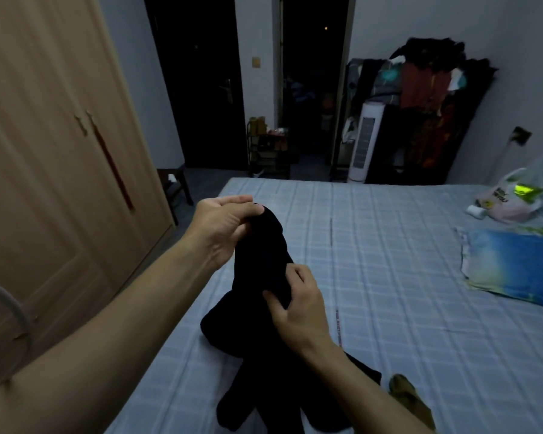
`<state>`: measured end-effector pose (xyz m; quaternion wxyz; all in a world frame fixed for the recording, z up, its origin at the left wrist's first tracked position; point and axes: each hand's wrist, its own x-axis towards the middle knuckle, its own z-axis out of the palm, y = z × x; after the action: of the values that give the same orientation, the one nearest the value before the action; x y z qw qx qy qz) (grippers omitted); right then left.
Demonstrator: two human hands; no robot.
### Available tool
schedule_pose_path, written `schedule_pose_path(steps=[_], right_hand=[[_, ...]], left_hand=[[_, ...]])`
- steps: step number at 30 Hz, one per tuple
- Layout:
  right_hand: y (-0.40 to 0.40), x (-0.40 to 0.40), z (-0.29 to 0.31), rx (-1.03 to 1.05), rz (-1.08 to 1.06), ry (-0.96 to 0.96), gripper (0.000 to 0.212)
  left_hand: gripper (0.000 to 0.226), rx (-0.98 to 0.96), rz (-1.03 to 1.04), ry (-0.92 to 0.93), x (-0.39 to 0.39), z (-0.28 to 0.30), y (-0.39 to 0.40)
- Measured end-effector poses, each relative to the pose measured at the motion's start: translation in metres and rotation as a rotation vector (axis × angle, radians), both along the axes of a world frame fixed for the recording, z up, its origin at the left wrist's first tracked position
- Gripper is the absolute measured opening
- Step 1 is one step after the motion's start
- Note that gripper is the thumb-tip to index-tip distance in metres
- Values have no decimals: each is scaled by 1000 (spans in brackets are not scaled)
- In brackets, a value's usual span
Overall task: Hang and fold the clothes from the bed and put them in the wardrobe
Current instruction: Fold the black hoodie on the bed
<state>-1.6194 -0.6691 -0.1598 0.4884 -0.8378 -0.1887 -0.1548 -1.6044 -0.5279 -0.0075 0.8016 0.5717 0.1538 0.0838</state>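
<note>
My picture is dim and a bit blue. The black cloth [261,308] shows no folds, just a dark blob. The doorway [314,89] is almost black. The wardrobe [44,151] bends at the edge. Everything looks soft and slightly blurry.

— Where does the garment [257,308] sit?
— On the near left part of the bed [389,277]; the left hand [223,227] pinches its top end above the right hand [298,308], which grips it lower down.
— And around the bed?
— The wardrobe [60,151] stands to its left; a pillow [511,267] lies at its right edge, a plastic bag [511,202] behind the pillow; a clothes rack [420,114] stands beyond the far end, a tower fan [362,142] just left of it.
</note>
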Motion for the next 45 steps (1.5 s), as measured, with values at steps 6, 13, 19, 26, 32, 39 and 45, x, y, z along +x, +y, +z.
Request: schedule_pose_path(steps=[6,13,19,26,32,39,45], right_hand=[[-21,8,16,134,37,85,27],[-32,-13,48,114,97,29,14],[-14,-48,86,82,106,-61,17],[11,-118,83,1,-12,-89,16],[17,-185,39,-37,-14,-34,13],[27,-248,-38,-56,80,198,48],[67,-282,-91,-81,0,272,25]], left_hand=[[48,178,-16,-71,-32,-6,33],[6,1218,184,-159,-80,-23,70],[6,1246,-51,-365,-114,3,103],[16,1025,-298,-488,-167,-16,129],[22,965,-336,-512,-197,-16,125],[10,1090,-78,-554,-208,-4,107],[13,1095,122,-504,-213,13,117]])
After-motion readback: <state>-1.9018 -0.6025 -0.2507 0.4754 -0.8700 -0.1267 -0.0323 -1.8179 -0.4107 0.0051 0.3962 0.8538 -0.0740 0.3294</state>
